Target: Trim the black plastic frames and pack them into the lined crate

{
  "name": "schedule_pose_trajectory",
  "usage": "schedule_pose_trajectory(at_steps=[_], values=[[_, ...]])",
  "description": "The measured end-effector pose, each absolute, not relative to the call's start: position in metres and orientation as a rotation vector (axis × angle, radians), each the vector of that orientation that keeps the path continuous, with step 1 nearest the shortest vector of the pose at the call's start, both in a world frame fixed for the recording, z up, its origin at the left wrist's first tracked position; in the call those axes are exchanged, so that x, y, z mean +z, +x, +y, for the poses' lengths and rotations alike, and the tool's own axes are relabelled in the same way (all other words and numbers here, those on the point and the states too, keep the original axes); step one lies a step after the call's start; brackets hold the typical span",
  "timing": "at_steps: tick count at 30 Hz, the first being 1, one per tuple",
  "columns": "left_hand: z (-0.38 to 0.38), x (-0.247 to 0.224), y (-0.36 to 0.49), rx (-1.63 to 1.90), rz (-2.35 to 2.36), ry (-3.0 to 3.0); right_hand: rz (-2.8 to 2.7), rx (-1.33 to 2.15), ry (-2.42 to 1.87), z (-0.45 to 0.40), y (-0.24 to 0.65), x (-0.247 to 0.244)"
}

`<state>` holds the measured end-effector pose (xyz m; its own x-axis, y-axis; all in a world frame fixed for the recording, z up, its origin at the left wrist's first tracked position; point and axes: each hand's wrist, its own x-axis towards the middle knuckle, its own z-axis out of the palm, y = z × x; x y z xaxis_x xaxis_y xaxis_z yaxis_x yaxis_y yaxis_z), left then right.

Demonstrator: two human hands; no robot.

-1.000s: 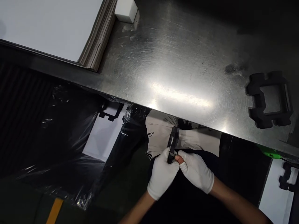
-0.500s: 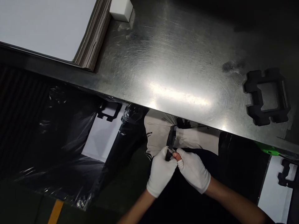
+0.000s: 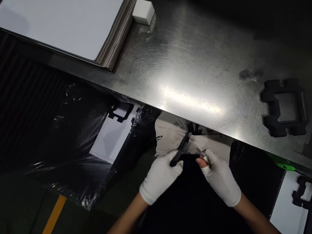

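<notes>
My left hand (image 3: 161,177), in a white glove, is closed around the lower end of a long black notched part (image 3: 181,149), seen nearly edge-on and tilted up to the right. To its right my right hand (image 3: 220,177), also gloved but with bare thumb and fingertip, pinches a small blade-like tool (image 3: 204,156). The tool's thin tip points up and left, apart from the black part; its exact kind is too blurred to make out. Both hands are below the front edge of the metal table, before my lap.
On the metal table (image 3: 195,65) lie a black notched frame (image 3: 266,110), a white block (image 3: 143,13) and a stack of large sheets (image 3: 60,26). At left, a black plastic-lined container (image 3: 80,130) holds a white sheet (image 3: 109,139) and another black frame (image 3: 121,112). A white board (image 3: 289,201) stands at right.
My hands have drawn apart: the right moved right with the blade-like tool, away from the black part, and the left moved slightly left. The whole view has shifted a little.
</notes>
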<state>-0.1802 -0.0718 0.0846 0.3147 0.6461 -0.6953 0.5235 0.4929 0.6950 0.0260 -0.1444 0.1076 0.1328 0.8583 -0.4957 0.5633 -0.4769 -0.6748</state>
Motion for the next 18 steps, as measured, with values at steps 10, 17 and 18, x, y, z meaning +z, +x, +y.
schedule_pose_trajectory(at_steps=[10,17,18], values=[[-0.057,0.081,-0.179,0.052,1.251,1.314,-1.969,1.061,-2.02,-0.118,0.002,0.078],[-0.06,0.081,-0.172,0.103,1.246,1.251,-2.149,0.977,-2.046,-0.117,0.005,0.065],[-0.059,0.08,-0.173,0.105,1.247,1.239,-2.161,0.994,-2.041,-0.115,0.006,0.065]])
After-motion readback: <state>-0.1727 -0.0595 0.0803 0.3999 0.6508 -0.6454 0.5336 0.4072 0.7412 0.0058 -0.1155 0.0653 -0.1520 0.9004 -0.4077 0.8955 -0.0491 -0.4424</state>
